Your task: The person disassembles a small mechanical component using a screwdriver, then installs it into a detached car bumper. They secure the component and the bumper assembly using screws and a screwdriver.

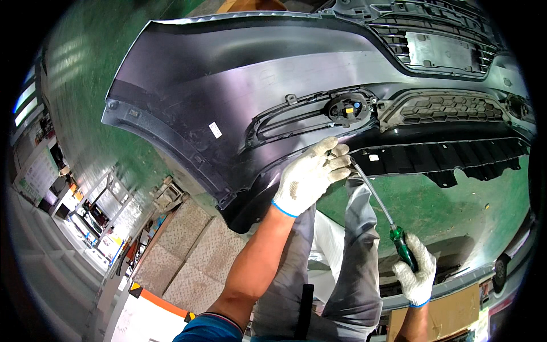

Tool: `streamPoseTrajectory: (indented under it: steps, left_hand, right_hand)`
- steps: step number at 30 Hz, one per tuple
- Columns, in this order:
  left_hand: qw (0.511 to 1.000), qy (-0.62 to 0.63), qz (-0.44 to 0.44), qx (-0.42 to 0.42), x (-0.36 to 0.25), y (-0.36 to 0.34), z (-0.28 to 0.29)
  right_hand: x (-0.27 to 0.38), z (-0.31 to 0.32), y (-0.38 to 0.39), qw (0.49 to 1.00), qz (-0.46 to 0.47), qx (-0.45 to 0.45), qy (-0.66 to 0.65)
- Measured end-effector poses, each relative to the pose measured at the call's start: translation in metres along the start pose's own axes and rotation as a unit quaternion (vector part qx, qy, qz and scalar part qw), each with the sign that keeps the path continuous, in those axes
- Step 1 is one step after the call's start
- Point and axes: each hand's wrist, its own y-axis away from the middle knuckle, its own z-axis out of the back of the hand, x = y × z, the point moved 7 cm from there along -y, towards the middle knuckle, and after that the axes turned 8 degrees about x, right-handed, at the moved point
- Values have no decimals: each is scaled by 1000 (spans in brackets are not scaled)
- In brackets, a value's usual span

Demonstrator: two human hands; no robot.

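A large dark bumper cover (188, 74) lies with its inner side up before me. My right hand (419, 271), in a white glove, is closed round the green handle of a screwdriver (376, 196). Its long metal shaft slants up and left, and the tip ends by the bumper's lower edge beside my left fingers. My left hand (310, 178), in a white glove with a dark smudge, is bent at that edge with its fingers drawn together. A small dark bit shows between them, too small to name. Near it is a black slatted lower panel (416, 157).
A fog lamp mount (348, 109), a honeycomb grille (450, 109) and an upper grille (387, 34) sit in the bumper. Metal tread plates (199, 251) and a white board with orange edging (151, 313) stand lower left. A cardboard piece (450, 313) lies lower right on green floor.
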Motion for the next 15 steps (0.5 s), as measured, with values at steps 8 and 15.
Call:
streamPoseTrajectory:
  steps: [8, 15]
  left_hand:
    - [998, -14, -21, -59, 3, 6, 5]
    - [999, -1, -31, -36, 0, 3, 5]
  right_hand:
    - [13, -11, -17, 998, 9, 48, 32]
    - [12, -18, -22, 998, 13, 53, 24]
